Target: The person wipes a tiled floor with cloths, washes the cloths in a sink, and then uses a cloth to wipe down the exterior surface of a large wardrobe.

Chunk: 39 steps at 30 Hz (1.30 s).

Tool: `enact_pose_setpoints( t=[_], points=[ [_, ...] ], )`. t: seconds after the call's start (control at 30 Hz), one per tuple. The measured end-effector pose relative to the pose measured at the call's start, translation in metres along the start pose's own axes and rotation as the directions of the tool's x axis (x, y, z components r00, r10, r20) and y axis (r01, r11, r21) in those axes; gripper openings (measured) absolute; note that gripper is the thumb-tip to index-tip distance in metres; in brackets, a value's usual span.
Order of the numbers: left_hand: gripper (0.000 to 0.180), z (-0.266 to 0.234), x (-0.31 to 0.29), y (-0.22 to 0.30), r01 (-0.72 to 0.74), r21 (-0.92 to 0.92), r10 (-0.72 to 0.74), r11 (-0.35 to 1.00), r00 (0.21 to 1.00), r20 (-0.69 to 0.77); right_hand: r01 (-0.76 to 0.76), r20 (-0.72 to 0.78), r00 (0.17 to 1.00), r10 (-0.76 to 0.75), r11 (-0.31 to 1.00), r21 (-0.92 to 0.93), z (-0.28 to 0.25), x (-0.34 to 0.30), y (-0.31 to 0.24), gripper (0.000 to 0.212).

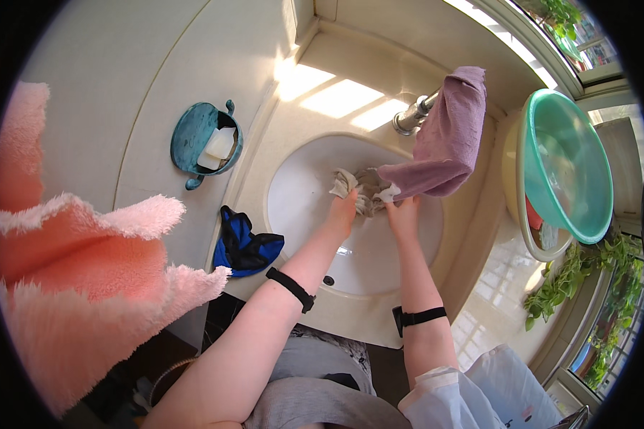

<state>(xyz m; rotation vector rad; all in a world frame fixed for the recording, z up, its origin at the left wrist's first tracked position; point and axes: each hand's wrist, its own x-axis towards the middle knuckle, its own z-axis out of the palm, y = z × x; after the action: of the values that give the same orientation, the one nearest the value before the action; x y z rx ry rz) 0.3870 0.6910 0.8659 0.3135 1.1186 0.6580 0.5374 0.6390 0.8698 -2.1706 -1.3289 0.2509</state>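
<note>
A crumpled beige-grey cloth (368, 203) is bunched between my two hands inside the white oval sink (293, 204). My left hand (345, 206) is closed on its left side, and a light fold sticks up past the fingers. On the other side my right hand (402, 211) grips the bunch, with a pale end showing above it; its fingertips are partly hidden. A purple towel (447, 139) hangs over the metal tap (409, 120), its lower edge close above my right hand.
Left of the sink are a teal pot-shaped soap dish (186, 139) with white soap (219, 145) and a blue-and-black cloth item (247, 247). A fluffy pink towel (86, 257) fills the far left. Green basin (569, 168) and trailing plant (576, 275) stand right.
</note>
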Motion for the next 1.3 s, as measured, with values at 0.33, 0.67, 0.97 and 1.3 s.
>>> enact_pose_setpoints(
  t=[0.33,0.67,0.97,1.3],
  points=[
    [0.042,0.034,-0.04,-0.02,0.187,-0.03,-0.19,0.982,0.974,-0.123,-0.703,0.593,0.695,0.406,0.212,0.679,0.006,-0.002,-0.011,0.04],
    [0.046,0.006,0.036,-0.049,0.379,-0.187,-0.376,0.906,0.925,0.055,-0.502,0.378,0.852,0.362,0.771,0.392,-0.021,-0.034,-0.093,0.027],
    [0.039,0.01,-0.004,-0.003,0.13,0.17,-0.12,0.977,0.99,-0.072,-0.205,0.334,0.89,0.31,0.927,-0.314,-0.021,-0.005,-0.045,0.032],
    [0.056,-0.01,-0.002,0.006,-0.39,0.728,0.44,0.563,0.888,0.135,-0.578,0.533,0.765,0.362,0.751,0.319,-0.017,0.014,-0.031,0.03]
  ],
)
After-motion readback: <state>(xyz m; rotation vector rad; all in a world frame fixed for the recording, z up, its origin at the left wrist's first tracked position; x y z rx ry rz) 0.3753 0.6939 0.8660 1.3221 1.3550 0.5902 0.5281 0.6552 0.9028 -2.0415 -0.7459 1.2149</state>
